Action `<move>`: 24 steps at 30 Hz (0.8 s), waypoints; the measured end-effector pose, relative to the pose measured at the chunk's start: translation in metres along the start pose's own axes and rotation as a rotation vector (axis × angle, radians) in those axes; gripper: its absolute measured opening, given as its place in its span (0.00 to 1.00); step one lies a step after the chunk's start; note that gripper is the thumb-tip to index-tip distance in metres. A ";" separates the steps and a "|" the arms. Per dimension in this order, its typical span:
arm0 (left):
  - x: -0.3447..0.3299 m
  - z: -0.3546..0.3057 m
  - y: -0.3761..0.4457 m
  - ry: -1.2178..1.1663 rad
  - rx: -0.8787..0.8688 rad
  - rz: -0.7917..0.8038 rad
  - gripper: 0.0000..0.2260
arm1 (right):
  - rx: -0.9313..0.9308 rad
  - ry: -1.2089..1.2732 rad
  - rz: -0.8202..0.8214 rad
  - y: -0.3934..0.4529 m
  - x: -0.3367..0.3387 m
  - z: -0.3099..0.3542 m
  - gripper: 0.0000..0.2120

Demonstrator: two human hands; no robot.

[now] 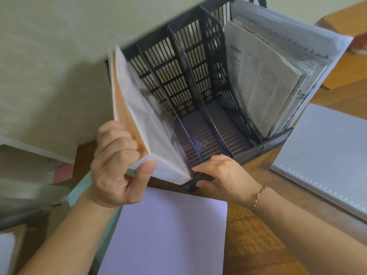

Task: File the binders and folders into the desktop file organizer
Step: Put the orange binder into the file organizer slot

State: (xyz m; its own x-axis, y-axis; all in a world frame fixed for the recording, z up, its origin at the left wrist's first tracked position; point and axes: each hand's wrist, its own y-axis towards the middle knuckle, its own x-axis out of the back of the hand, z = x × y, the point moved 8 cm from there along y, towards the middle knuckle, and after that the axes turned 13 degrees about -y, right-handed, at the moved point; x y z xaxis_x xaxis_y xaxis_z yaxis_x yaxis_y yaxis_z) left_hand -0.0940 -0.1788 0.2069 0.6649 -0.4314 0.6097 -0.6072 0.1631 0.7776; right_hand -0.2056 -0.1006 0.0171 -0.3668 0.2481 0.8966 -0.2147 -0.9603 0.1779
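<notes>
A dark slotted file organizer (190, 80) stands on the wooden desk against the wall. Its rightmost compartment holds a clear folder of printed papers (274, 76). My left hand (117, 165) grips the near edge of a pale orange folder (139, 124) full of white sheets, standing in the leftmost compartment. My right hand (220, 173) presses on the organizer's front lip, fingers curled over the rim. The two middle compartments hold nothing.
A lilac folder (164, 235) lies flat on the desk just in front of me. A white punched binder (325, 155) lies at the right. A teal folder edge (79, 191) shows under my left wrist. Clutter sits at the left beyond the desk edge.
</notes>
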 end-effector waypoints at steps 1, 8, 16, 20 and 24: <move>0.001 0.000 0.001 -0.006 -0.007 0.021 0.10 | 0.012 0.002 -0.002 0.001 0.000 0.001 0.11; -0.004 0.008 -0.001 -0.013 0.084 -0.038 0.10 | 0.060 -0.068 -0.047 0.003 -0.003 0.005 0.05; 0.000 0.007 0.005 -0.101 0.081 0.013 0.09 | 0.073 -0.149 -0.011 0.001 0.001 0.008 0.05; 0.004 0.006 0.000 -0.137 0.160 -0.083 0.08 | 0.105 -0.418 0.015 0.018 0.014 0.029 0.03; 0.006 0.004 -0.006 -0.119 0.178 -0.125 0.07 | -0.255 0.403 -0.088 0.052 0.060 0.026 0.15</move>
State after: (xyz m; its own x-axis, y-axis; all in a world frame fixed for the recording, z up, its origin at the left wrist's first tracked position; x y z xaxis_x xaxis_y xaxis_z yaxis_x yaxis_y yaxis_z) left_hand -0.0886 -0.1859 0.2054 0.6903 -0.5414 0.4800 -0.5977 -0.0528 0.8000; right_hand -0.2153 -0.1392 0.0903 -0.6483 0.4049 0.6448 -0.4570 -0.8843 0.0959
